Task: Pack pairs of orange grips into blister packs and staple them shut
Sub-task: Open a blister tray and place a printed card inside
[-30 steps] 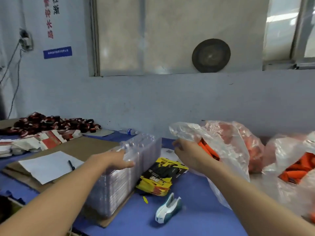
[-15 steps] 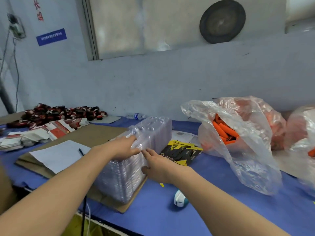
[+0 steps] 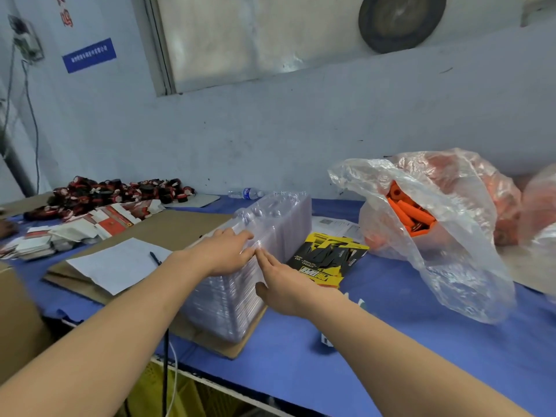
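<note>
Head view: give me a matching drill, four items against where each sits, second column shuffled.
1. orange grips
2. blister pack stack
3. yellow-black cards
4. water bottle

a. lying by the wall
b. touched by left hand and right hand
c. inside the clear plastic bag
d. flat on the blue table cover, between stack and bag

Pairs: 1-c, 2-b, 3-d, 4-a
</note>
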Demonstrator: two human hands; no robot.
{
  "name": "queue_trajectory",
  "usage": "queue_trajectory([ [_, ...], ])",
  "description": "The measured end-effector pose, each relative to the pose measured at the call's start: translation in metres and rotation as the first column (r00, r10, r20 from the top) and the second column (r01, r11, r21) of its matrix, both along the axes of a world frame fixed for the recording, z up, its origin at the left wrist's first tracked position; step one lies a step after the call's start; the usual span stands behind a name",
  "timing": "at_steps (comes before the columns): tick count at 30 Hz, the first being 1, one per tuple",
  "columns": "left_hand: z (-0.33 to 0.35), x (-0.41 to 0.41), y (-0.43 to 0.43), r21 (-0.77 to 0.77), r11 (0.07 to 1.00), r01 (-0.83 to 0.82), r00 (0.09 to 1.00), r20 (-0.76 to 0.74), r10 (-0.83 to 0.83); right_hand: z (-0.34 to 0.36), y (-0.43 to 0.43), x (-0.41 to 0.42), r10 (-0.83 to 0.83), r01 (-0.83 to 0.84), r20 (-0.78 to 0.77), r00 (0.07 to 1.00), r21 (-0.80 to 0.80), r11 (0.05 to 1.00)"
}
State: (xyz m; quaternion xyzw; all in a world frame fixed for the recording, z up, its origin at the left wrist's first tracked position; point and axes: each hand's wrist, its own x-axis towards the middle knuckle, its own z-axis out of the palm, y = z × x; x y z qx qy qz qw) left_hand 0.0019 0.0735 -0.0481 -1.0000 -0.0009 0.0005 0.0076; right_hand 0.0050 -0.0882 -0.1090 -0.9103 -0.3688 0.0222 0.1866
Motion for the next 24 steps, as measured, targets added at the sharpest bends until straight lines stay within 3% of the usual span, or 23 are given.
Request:
queue_trajectory([
  [7,0.000,0.001,0.002,0.043,0.999,0.015,1.000,-0.001,-0.015,-0.009,-0.001,-0.001,0.005,-0.005,0.022,1.000,0.006,1.000],
  [15,0.004,-0.001,-0.011,0.299,0.953,0.052,0.987,0.132,-0.096,-0.007,-0.002,-0.001,0.008,-0.009,0.108,0.994,0.013,1.000],
  [24,0.013,0.001,-0.016,0.329,0.944,-0.011,0.989,0.145,-0.038,0.000,-0.002,0.004,0.001,0.002,0.151,0.989,-0.023,1.000],
])
